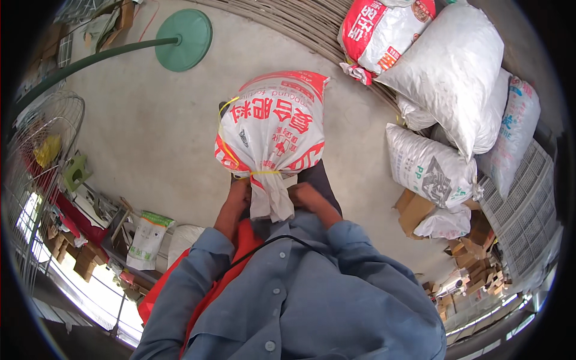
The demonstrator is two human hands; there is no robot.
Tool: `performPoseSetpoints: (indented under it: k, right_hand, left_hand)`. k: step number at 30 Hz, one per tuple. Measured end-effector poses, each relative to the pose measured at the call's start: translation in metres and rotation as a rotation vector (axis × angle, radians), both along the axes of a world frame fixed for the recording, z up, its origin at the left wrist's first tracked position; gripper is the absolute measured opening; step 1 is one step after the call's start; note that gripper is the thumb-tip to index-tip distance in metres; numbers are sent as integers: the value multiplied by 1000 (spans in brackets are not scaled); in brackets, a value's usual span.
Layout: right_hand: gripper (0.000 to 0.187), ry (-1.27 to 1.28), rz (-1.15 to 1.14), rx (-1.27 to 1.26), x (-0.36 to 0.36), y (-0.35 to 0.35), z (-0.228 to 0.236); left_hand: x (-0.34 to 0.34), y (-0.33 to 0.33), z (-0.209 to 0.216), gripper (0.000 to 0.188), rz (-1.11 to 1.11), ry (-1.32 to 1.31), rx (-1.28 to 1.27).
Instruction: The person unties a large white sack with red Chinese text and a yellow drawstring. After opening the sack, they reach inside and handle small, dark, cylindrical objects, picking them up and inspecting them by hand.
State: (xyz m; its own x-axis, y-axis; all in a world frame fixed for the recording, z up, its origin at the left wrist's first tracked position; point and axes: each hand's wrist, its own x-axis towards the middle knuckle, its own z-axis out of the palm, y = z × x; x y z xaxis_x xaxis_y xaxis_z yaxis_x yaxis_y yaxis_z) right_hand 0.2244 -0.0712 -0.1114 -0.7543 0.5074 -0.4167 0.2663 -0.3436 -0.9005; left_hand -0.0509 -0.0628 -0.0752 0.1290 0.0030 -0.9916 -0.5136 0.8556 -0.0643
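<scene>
Our left hand (240, 189) and right hand (303, 195) flank the neck (271, 201) of the sack (270, 129) before our legs (321, 180), bunched because a yellow tie (266, 173) cinches it; fingers hidden, we cannot tell their grip.

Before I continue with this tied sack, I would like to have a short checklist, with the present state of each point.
1. Yellow tie around the neck of the sack: ok.
2. Yellow strand tucked away: not ok; it lies over the sack's left side.
3. Left hand and right hand on opposite sides of the gathered end: ok.
4. Firm grip: cannot tell; partly hidden.
5. Tightness of the tie: cannot tell.
</scene>
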Motion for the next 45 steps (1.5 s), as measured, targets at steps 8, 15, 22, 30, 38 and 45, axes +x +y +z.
performPoseSetpoints:
  k: [8, 15, 22, 30, 38, 45]
  right_hand:
    - [34, 253, -925, -1559, -66, 41, 73]
    - [40, 486, -1119, -1424, -73, 36, 89]
    - [32, 421, -925, -1360, -42, -31, 1]
    - [16, 167, -1184, -1467, -6, 76, 70]
    - [24, 227, -1304, -1309, -8, 75, 34]
    - [23, -33, -1548, -1177, 18, 76, 39]
  left_hand:
    - [22, 18, 24, 37, -126, -116, -147]
    - [34, 35, 37, 37, -191, -122, -42]
    - [24, 47, 32, 36, -366, 23, 18]
    - [-3, 22, 0, 36, -22, 13, -24]
    - [11, 33, -1, 24, 264, 87, -101]
    - [-10, 45, -7, 11, 478, 184, -288]
